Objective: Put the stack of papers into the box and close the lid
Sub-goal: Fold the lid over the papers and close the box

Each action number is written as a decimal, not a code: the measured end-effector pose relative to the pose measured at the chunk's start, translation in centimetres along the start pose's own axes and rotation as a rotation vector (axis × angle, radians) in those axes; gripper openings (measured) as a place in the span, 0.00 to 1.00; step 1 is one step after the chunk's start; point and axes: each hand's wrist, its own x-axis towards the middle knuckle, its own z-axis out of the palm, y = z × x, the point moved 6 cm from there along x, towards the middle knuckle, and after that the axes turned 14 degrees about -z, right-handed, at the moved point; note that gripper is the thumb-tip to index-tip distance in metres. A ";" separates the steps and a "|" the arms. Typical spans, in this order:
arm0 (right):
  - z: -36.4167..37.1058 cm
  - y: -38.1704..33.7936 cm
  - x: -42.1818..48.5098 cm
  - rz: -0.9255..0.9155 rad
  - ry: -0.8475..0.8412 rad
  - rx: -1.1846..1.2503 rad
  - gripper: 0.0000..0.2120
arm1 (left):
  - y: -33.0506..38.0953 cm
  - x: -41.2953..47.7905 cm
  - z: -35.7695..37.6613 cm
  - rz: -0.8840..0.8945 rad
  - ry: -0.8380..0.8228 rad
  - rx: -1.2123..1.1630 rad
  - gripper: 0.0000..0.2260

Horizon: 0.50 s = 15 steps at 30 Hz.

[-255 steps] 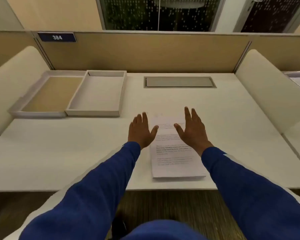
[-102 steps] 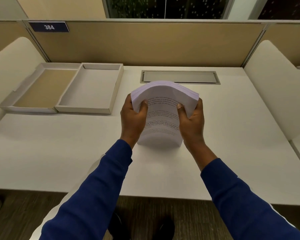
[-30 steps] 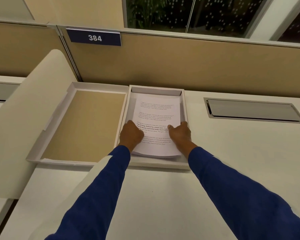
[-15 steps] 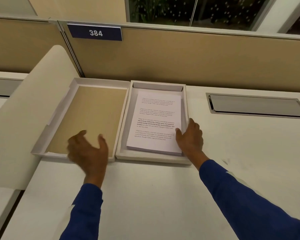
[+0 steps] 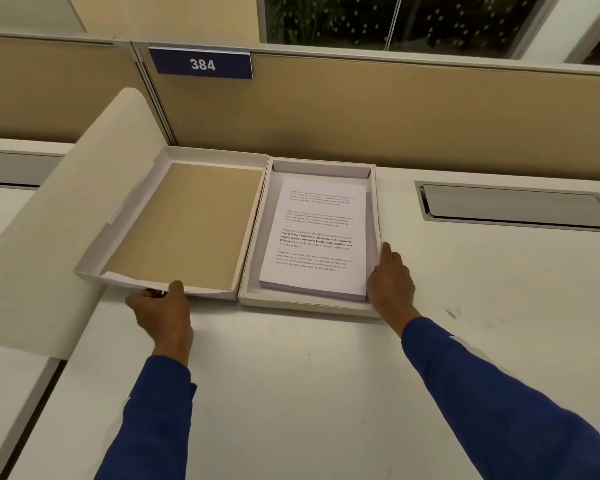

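The person wears a long-sleeved top in a deep, plain blue, the cloth smooth with soft folds along both forearms. The left sleeve ends in a snug cuff at the wrist, as does the right sleeve. Both hands, the left hand and the right hand, are bare, with no gloves.

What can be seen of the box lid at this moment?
The lid is a shallow white cardboard tray with a tan, kraft-looking inner face and low white walls. It lies open, inside up, on the desk, left of the box holding the stack of papers, joined to it along their shared long edge. Its near left corner looks slightly raised. The left hand grips its near edge, thumb on the rim.
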 end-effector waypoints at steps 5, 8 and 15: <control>-0.2 0.3 -0.6 0.019 0.015 0.035 0.26 | 0.8 -2.0 0.4 0.106 -0.112 -0.302 0.25; -0.2 0.3 -1.2 0.030 0.016 0.049 0.26 | 1.8 -4.0 0.7 0.231 -0.183 -0.303 0.28; -0.3 0.5 -2.6 0.041 0.055 0.084 0.25 | 4.3 -10.1 1.6 0.819 -0.232 0.060 0.30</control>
